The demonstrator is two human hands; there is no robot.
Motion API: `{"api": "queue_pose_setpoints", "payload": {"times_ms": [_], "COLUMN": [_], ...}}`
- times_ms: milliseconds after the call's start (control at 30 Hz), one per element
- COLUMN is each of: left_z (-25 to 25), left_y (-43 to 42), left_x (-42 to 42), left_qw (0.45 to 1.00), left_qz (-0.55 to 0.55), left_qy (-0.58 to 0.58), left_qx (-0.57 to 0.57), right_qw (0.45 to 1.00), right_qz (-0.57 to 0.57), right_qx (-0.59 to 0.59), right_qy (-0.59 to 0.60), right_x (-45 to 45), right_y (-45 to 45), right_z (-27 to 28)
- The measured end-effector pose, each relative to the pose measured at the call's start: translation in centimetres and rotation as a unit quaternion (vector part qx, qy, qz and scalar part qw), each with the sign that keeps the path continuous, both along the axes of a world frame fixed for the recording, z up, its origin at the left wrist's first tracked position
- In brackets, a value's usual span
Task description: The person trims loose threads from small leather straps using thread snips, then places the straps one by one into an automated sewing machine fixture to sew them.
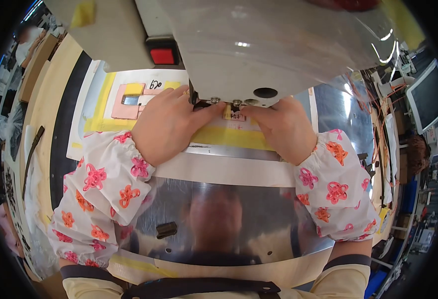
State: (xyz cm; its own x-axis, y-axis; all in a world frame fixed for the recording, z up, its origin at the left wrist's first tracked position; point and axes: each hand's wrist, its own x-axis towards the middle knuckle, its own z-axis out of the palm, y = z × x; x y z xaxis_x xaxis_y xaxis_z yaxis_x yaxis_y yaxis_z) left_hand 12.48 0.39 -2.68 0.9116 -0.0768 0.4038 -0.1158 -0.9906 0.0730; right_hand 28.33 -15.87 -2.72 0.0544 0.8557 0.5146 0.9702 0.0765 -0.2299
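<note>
My left hand (166, 124) reaches in under the machine head (239, 65), its thumb pointing at the spot below the metal screws. Opposite it, my right hand (286, 127) comes in from the right with its thumb angled toward the same spot. Both hands look curled, with fingertips partly hidden by the machine head. Small dark bits show at the fingertips, too hidden to name. Just below them lies a yellow and pink patch with handwritten marks (235, 114). Left of my left hand is a pink template (122, 102) with yellow tape and a small window.
A red switch (162, 56) sits on the machine's side. The white board (87, 119) carries yellow tape and the number 620. A small dark metal piece (166, 230) lies on the shiny metal plate (179, 199). At the right stand wires and a monitor (428, 94); another person sits far left.
</note>
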Motion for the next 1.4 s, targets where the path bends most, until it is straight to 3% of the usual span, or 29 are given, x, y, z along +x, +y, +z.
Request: {"api": "queue_pose_setpoints", "payload": {"times_ms": [567, 633, 833, 933, 1133, 1200, 1333, 1400], "left_z": [0.2, -0.1, -0.1, 0.3, -1.1, -1.4, -0.5, 0.1], "left_y": [-0.5, -0.6, -1.1, -1.0, 2.8, 3.5, 2.7, 2.1], "left_x": [-0.5, -0.4, -0.6, -3.0, -3.1, -3.7, -3.4, -4.0], "left_qw": [0.999, 0.999, 0.994, 0.992, 0.993, 0.993, 0.988, 0.985], "left_qz": [-0.010, -0.007, 0.035, 0.013, 0.084, 0.085, 0.091, 0.118], "left_qy": [-0.032, -0.050, -0.065, -0.056, -0.054, -0.067, -0.040, -0.017], "left_qx": [-0.009, -0.005, -0.086, -0.116, -0.063, -0.056, -0.116, -0.129], "right_qw": [1.000, 1.000, 0.996, 0.996, 0.985, 0.964, 0.954, 0.963], "right_qz": [-0.007, -0.015, -0.027, -0.015, 0.106, 0.207, 0.238, 0.233], "right_qx": [-0.015, 0.010, 0.072, 0.040, -0.056, -0.089, -0.133, -0.119], "right_qy": [-0.026, 0.012, 0.052, 0.080, 0.127, 0.141, 0.123, 0.059], "right_x": [-1.1, -1.0, -1.2, -3.1, -4.0, -6.4, -8.8, -9.6], "right_y": [-0.7, -0.6, 0.0, -0.1, -3.3, -3.3, -3.9, -3.8], "right_z": [0.4, -0.1, -0.6, 0.5, 2.1, 2.4, 1.5, 1.0]}}
